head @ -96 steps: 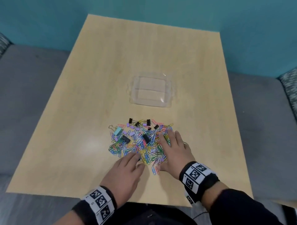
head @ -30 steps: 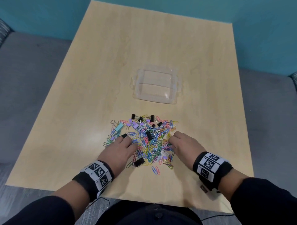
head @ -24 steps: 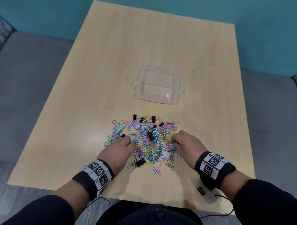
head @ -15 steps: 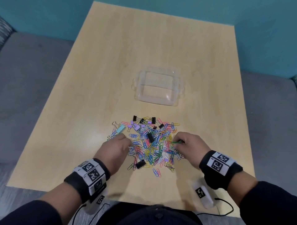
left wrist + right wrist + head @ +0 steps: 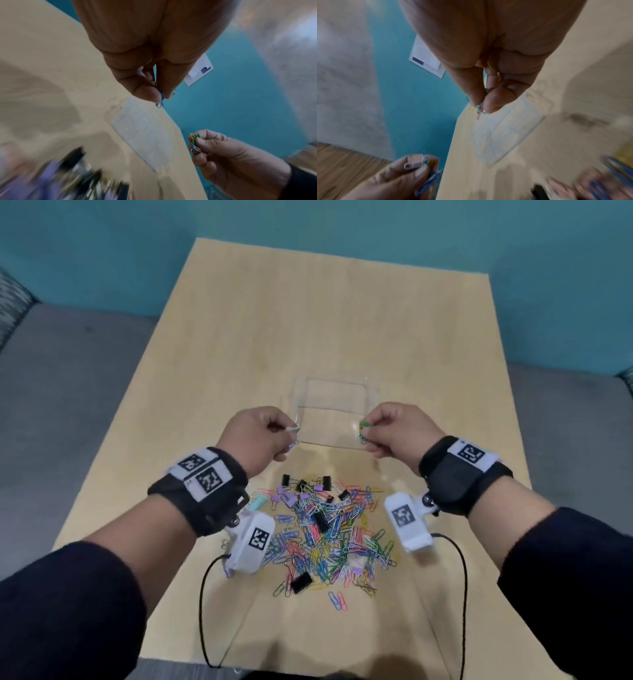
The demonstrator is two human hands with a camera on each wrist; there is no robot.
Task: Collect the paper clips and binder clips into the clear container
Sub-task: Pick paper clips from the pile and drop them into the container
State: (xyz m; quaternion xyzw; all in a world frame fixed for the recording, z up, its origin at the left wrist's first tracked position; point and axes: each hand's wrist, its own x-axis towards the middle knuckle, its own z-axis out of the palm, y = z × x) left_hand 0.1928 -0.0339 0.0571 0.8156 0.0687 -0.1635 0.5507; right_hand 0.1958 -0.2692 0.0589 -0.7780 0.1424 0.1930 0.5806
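From the head view I have both hands raised off the surface [image 5: 239, 344] at the near edge of the clear container [image 5: 337, 410]. My left hand [image 5: 255, 440] is curled at its left near corner, pinching a few paper clips [image 5: 293, 430]. My right hand [image 5: 394, 431] is curled at its right near corner, pinching a green bunch of clips [image 5: 363, 430]. The pile of paper clips and binder clips [image 5: 325, 529] lies on the surface nearer to me, between my 2 wrists. Half a second ago both hands were down at the pile's left and right edges; now they are lifted and farther out, by the container.

In the left wrist view, thumb and fingers [image 5: 145, 92] are closed on a blue clip [image 5: 159, 102] above the blurred container [image 5: 144, 129], with the right hand [image 5: 228, 155] opposite.

In the right wrist view, fingertips [image 5: 491, 104] clamp several coloured clips [image 5: 478, 109] over the container [image 5: 503, 132].
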